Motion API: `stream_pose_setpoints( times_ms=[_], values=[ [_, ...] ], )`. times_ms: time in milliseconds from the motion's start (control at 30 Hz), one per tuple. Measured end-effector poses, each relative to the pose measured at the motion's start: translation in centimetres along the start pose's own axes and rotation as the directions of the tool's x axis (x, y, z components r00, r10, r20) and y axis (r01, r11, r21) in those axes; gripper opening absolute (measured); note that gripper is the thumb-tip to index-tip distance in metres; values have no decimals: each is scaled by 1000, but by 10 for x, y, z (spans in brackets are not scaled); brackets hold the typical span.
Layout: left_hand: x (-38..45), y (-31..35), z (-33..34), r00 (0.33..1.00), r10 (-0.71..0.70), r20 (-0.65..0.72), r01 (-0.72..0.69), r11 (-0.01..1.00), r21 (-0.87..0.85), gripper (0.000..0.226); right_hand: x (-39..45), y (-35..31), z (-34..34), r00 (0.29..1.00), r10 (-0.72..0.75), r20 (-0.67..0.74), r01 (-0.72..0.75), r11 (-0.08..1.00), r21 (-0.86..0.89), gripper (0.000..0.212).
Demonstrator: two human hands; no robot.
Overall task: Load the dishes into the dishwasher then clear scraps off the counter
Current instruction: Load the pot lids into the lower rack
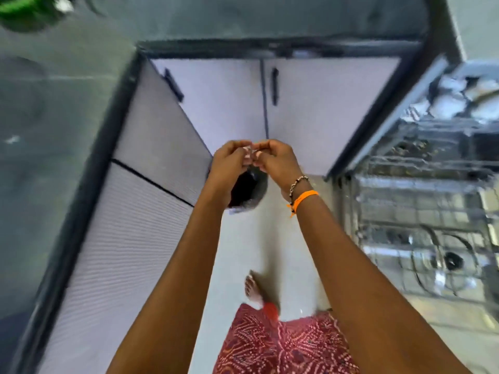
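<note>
I see both hands raised together over the floor, in front of the pale cupboard doors. My left hand (229,160) and right hand (272,159) meet at the fingertips, and between them sits a small pale scrap (250,155), whitish and crumpled; it is too blurred to say what it is made of. The fingers of both hands are curled in and pinching that scrap from either side. Directly below the hands, on the floor, stands one dark bin (247,191) with a black open mouth, so the scrap is held right above the bin.

To the right of the bin is the open dishwasher (421,201), its wire racks pulled out. The upper rack (456,103) carries several pale dishes, blurred so that I cannot count them. The lower rack (432,255) holds what looks like a round lid or pan with a dark knob; the rest there is unclear.

Behind the bin I count two cupboard doors (216,98), each with one dark vertical handle. To the left of the bin runs the dark bench (54,130), with one green thing (24,12) at its far corner and one small pale fleck on its surface.

The right wrist wears two bands: one orange, one beaded. One bare foot (252,288) shows on the floor nearer me than the bin, above a red patterned garment.
</note>
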State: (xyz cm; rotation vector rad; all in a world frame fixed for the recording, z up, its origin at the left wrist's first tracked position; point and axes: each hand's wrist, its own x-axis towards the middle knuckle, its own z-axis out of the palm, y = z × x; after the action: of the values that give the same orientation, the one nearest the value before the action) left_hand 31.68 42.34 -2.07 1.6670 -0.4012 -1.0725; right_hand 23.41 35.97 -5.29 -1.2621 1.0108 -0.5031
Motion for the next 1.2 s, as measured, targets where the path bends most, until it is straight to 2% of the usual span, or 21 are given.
stream_pose_setpoints(
  times_ms=[233,400,633,767,933,967,1033,1100,1200],
  values=[
    [0,89,-127,974,171,-148,-168,985,31,24,21,-104,120,967,-142,210,157,986,-58,22],
    [12,125,-191,950,220,-224,-221,975,21,25,42,-151,176,929,-206,306,234,970,-59,24],
    [53,168,-248,912,197,-361,-229,972,-47,22,100,-190,236,870,-215,444,267,962,-56,24],
    [79,189,-279,890,103,-444,-218,952,-216,23,136,-216,270,840,-184,510,248,967,-60,22],
    [103,192,-329,868,-109,-485,-199,818,-540,9,177,-235,317,787,-150,598,262,960,-104,22],
    [108,190,-343,860,-151,-487,-206,771,-602,19,184,-236,327,782,-139,608,252,962,-105,21],
    [116,182,-368,835,-226,-502,-262,639,-723,53,197,-237,344,764,-110,636,249,959,-134,21],
    [127,175,-391,800,-267,-537,-344,530,-775,65,212,-239,362,753,-81,653,236,960,-153,22],
    [145,172,-417,779,-267,-567,-427,436,-792,44,236,-244,392,768,-41,640,195,966,-172,20]
  ],
)
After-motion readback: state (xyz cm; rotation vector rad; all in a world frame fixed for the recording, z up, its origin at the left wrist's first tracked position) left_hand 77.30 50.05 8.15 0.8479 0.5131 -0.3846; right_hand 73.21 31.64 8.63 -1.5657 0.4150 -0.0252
